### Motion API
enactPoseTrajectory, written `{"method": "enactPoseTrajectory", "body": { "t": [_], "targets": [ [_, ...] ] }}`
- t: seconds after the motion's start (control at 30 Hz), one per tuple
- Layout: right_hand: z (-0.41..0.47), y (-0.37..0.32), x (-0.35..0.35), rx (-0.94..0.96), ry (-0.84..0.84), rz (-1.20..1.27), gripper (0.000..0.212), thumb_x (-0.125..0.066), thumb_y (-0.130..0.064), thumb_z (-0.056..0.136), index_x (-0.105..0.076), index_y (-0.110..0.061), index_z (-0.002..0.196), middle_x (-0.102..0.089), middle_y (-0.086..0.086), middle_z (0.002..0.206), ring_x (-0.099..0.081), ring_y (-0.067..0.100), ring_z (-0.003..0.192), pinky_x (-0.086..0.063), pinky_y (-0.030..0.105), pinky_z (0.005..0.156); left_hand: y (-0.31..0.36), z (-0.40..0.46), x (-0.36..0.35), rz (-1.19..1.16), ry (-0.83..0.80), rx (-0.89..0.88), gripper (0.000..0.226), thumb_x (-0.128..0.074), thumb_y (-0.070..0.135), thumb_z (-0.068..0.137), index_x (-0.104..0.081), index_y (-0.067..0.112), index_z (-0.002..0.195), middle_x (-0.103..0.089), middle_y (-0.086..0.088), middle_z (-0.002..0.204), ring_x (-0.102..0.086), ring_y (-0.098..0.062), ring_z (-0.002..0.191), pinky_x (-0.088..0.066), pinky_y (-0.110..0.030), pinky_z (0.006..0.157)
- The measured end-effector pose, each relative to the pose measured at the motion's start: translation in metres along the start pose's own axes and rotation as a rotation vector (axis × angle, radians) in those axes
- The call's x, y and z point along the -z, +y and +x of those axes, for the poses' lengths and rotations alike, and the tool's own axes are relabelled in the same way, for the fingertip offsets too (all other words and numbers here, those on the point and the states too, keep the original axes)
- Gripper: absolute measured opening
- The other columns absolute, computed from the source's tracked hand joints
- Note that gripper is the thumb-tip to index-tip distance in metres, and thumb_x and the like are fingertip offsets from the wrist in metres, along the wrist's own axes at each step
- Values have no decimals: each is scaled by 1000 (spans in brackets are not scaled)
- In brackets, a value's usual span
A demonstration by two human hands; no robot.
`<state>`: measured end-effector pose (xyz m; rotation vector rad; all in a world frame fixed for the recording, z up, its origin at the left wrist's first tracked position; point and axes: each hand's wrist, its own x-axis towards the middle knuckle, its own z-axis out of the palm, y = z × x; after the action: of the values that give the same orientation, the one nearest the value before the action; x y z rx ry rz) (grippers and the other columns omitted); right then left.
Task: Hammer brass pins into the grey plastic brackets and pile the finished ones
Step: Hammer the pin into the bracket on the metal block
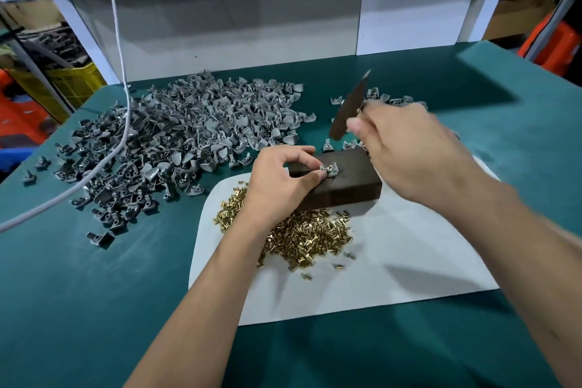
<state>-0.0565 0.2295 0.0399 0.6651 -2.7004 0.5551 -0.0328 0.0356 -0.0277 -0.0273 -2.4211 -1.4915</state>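
A grey plastic bracket (330, 169) with a brass pin in it lies on top of a dark block (349, 186). My left hand (283, 176) pinches the bracket at its left side. My right hand (409, 148) grips a dark flat metal bar (349, 107), raised and tilted above the block, blurred by motion. A heap of brass pins (308, 239) lies on a white sheet (409, 261) in front of the block. A big pile of grey brackets (176, 135) covers the table to the left. A few brackets (387, 99) lie behind my right hand.
The table has a green mat (94, 309). A grey cable (122, 79) hangs from above and runs across the bracket pile to the left edge. A white frame and panel (412, 19) stand behind. Yellow and orange crates (72, 82) sit beyond the left edge.
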Motion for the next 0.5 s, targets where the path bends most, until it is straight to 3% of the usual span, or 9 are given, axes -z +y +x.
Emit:
{"method": "enactPoseTrajectory", "body": {
  "t": [0.03,0.1,0.17,0.23,0.33,0.43,0.5],
  "targets": [
    [-2,-4,-3,10,-4,43,26,-36,-45,107,-51,-28,95,-54,-2,68,-49,22,58,-37,33,51,0,1,0,3,-1,-4,23,-85,12,80,-76,31,71,-73,2,115,-68,-1,105,-41,-2,87],
    [-6,-12,-11,-2,-215,30,26,-36,-41,108,-54,-23,105,-62,6,81,-57,30,71,-48,41,65,-1,1,-1,-14,-4,-13,27,-85,8,79,-75,31,71,-73,-1,115,-69,-2,102,-46,-8,88],
    [-2,-12,-7,-26,-356,-78,25,-36,-42,108,-51,-24,99,-58,4,82,-55,30,76,-43,40,66,-1,0,0,-23,0,-3,27,-85,7,80,-75,31,71,-73,-3,115,-69,1,99,-47,-8,85],
    [5,-7,3,-17,-285,-155,27,-37,-46,106,-47,-28,90,-50,-1,75,-51,30,73,-36,37,61,0,0,0,-25,-7,10,24,-85,10,80,-76,30,72,-73,-1,115,-68,4,101,-47,-7,86],
    [1,-5,0,-33,-27,-65,24,-36,-46,106,-45,-30,92,-44,-4,67,-47,29,64,-35,36,57,0,0,0,-13,-13,19,20,-84,10,81,-77,28,73,-73,0,116,-63,12,103,-42,0,84],
    [-5,-7,-15,-41,-235,-6,27,-36,-43,107,-48,-25,92,-59,3,77,-57,31,73,-47,40,66,-1,0,-2,-13,-17,15,24,-84,7,80,-76,28,71,-72,-3,116,-63,17,97,-40,3,78],
    [1,1,-7,-45,-311,-110,33,-37,-45,106,-47,-25,82,-55,-2,75,-55,25,68,-40,37,58,1,-1,-2,-20,-26,20,23,-84,7,81,-76,27,72,-72,-3,116,-62,17,98,-40,3,79]
  ]
}}
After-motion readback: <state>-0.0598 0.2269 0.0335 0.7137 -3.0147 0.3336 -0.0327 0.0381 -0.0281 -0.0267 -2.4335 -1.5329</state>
